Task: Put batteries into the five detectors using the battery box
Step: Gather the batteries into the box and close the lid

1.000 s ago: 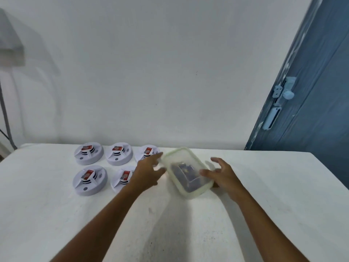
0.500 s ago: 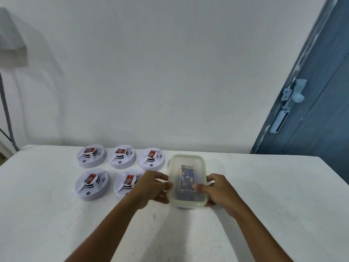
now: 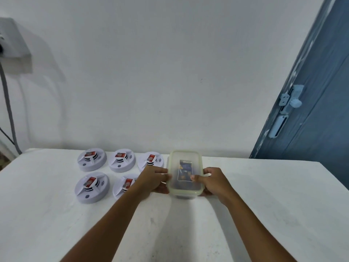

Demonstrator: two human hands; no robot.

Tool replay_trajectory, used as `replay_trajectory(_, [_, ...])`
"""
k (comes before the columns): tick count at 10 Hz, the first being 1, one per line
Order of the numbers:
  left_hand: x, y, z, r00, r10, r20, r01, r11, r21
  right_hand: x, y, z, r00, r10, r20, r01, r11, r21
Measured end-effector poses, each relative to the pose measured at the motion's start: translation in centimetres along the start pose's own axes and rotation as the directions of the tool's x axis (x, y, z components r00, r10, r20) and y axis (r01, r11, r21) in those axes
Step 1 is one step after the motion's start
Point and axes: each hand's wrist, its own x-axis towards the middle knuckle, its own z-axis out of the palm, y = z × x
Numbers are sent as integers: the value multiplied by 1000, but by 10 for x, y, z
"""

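Squared up since earlier, the clear lidded plastic battery box lies lengthwise away, left hand and right hand each gripping a long side.

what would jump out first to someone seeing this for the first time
Two hands, left and right, grip the long sides of a lidded translucent battery box at the table's middle. Left of it lie five white round detectors in two rows, each with a red-labelled piece on top. A blue door stands at the right.
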Motion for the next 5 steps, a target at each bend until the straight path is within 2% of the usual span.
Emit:
replay_trajectory(1, [0,2,0,1000,-12,-7,12,1000,21,3,3,1,1000,9,-14,-9,1000,13])
replay_trajectory(2, [-4,4,3,995,14,-99,-7,998,66,-1,-1,1,1000,15,4,-15,1000,-14])
replay_trajectory(3, [-22,-3,-1,963,170,-210,-132,974,183,-14,-11,-5,1000,-27,-1,26,982,-187])
replay_trajectory(4, [-69,-16,-35,888,372,-269,-285,906,313,-51,-34,-5,990,-129,-62,101,937,-336])
replay_trajectory(5, [-132,-41,-116,759,494,-425,-300,844,444,-126,-102,-27,901,-422,-102,421,907,-33])
